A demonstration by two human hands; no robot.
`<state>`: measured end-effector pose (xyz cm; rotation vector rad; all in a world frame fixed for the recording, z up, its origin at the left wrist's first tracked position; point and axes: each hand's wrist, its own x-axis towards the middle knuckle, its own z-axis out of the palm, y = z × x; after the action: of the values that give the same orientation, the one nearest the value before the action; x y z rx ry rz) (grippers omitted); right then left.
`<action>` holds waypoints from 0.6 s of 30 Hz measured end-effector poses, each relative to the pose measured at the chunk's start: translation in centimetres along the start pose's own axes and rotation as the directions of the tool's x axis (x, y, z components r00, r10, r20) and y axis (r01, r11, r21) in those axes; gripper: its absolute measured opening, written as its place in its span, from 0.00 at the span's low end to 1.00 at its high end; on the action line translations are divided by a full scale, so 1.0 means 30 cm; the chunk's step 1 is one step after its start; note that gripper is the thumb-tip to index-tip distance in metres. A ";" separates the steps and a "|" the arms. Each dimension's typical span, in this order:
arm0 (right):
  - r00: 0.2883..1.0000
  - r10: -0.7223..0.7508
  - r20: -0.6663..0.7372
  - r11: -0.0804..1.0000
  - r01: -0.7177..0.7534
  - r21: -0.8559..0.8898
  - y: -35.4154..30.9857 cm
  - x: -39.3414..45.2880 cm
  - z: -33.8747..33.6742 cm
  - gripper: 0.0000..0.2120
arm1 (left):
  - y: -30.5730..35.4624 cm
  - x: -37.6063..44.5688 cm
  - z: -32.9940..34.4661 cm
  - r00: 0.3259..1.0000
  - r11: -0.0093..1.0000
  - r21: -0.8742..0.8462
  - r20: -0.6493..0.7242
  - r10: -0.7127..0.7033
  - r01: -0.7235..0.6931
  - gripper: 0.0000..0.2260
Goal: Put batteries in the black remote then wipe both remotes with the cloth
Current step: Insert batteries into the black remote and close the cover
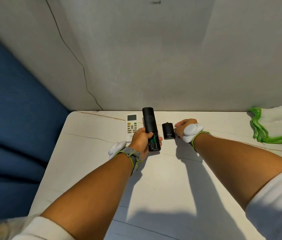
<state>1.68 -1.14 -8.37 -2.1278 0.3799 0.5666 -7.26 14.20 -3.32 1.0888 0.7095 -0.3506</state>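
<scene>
My left hand grips the black remote around its lower half, back side up. Its battery bay is uncovered and shows green inside. The black battery cover lies on the white table just right of the remote. My right hand rests beside the cover with its fingers curled toward it; whether it touches the cover is unclear. The white remote lies face up left of the black one. A white cloth with green edging sits at the far right against the wall.
A grey wall rises directly behind the table. A blue sofa stands along the table's left edge. Both wrists carry white devices on grey straps.
</scene>
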 end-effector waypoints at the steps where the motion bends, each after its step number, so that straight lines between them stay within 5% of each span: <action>1: 1.000 -0.005 0.012 1.000 0.005 -0.002 -0.010 -0.014 -0.004 0.14 | -0.003 0.005 -0.008 1.000 1.000 -0.009 -0.005 0.011 -0.011 0.13; 6: 1.000 -0.009 0.016 0.995 0.008 0.101 -0.030 -0.109 -0.019 0.16 | -0.023 0.010 -0.055 0.999 0.999 0.042 0.044 0.001 -0.003 0.14; 9: 0.996 0.076 -0.054 0.950 -0.056 0.306 -0.045 -0.162 -0.022 0.12 | -0.021 0.003 -0.062 0.998 0.996 0.091 0.059 -0.019 0.014 0.13; 18: 0.990 0.010 0.143 0.920 -0.066 0.387 -0.122 -0.322 0.015 0.08 | -0.007 -0.061 -0.043 1.000 0.999 0.044 0.017 -0.003 0.002 0.14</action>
<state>-4.94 1.92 -1.04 -1.6897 0.4188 0.6018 -9.18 15.12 -2.58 1.1259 0.6909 -0.3788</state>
